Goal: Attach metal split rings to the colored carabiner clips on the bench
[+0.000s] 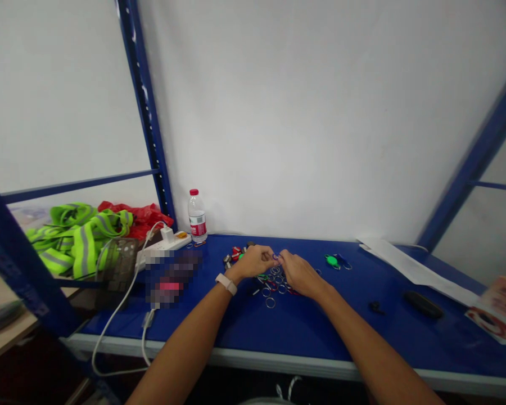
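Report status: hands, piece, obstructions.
Left hand and right hand pinching small blue piece. Metal rings loose on tabletop. Nothing seen blocking either hand.

Pale wall [299, 112] standing beyond the fingers [280, 260]; blue shelf surface [253, 337] extending beneath them, blue metal uprights [145, 101] flanking both sides.

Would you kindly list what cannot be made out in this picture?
All in the head view:
Shape of the small blue piece: partly covered by the left hand and right hand.
Dark and pink item: hidden by pixelation.
Bottle label wording: too small.
Printed item, far right: blurred, cut off by the edge.
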Motion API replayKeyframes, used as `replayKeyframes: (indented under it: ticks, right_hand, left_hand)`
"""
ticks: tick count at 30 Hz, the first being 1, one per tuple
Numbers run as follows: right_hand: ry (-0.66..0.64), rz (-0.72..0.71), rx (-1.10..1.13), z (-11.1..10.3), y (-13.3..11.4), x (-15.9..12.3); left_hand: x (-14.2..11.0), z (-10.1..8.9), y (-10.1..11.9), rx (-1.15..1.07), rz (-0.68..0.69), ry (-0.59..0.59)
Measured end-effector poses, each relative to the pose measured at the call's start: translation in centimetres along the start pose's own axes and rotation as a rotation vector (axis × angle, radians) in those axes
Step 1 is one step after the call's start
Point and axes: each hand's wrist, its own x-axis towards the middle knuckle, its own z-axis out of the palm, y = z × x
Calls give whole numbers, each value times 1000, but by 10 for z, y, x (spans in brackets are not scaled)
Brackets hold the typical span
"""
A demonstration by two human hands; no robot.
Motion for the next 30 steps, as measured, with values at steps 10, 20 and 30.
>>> replayKeyframes:
  ticks: [10,20,30]
  right_hand:
    - [-4,114,2,4,25,2]
    - [-73,298,-154,-2,51,-6]
    - [-95,-18,255,-2,13,1]
  left_hand:
    - [0,-14,-14,315,45,82]
    - [-7,-15,-21,544,3,12]
    - [-6,-14,-26,542,38,-31]
